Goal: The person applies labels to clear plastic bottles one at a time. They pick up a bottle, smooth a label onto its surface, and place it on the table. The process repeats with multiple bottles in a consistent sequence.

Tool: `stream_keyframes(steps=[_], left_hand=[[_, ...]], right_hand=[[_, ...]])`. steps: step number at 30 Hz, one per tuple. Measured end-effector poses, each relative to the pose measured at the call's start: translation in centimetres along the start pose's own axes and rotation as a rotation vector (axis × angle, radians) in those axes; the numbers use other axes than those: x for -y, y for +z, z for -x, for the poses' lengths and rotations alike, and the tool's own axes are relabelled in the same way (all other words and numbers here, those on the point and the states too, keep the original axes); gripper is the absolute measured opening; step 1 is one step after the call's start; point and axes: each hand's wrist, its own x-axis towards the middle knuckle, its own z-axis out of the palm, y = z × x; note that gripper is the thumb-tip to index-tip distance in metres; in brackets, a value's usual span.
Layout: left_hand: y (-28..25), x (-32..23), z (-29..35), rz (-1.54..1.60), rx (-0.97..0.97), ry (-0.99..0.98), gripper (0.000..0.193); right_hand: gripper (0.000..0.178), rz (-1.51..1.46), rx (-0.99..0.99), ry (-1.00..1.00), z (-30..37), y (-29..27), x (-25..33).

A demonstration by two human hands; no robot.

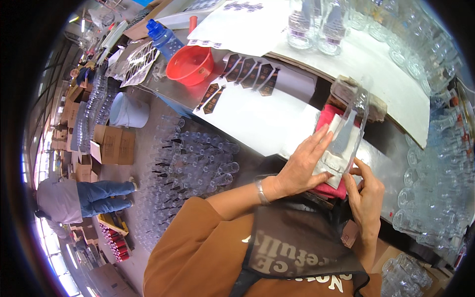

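Note:
A clear glass bottle (pixel 352 119) lies tilted on a pink cloth (pixel 327 117) at the bench edge. A white label (pixel 339 143) sits on its side. My left hand (pixel 306 161) lies flat on the label, fingers spread, pressing it against the bottle. My right hand (pixel 365 190) is at the bottle's lower end, thumb and fingertips pinching the label's bottom edge and steadying the glass. A metal bangle (pixel 261 190) is on my left wrist.
A sheet of dark labels (pixel 246 74) lies on the bench (pixel 257 128) beside a red bowl (pixel 190 63) and a blue bottle (pixel 163 37). Several empty glass bottles (pixel 430 163) stand at right and on the floor (pixel 193 163). A person (pixel 81 198) crouches at left.

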Motion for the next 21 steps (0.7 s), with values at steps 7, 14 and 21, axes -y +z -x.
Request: stream_keyframes(steps=[7, 14, 21], left_hand=[[-8.3, 5.4, -4.4, -0.254, -0.139, 0.072, 0.096], [-21.9, 20.2, -20.1, -0.763, -0.307, -0.166, 0.077], [-22.3, 22.0, -24.7, -0.895, 0.011, -0.423, 0.071]], right_hand=[[0.036, -0.066, -0.1, 0.107, -0.1, -1.0, -2.6], [0.032, -0.042, -0.201, 0.093, -1.3, -1.2, -3.7], [0.031, -0.05, -0.232, 0.078, -2.0, -1.1, -4.0]])
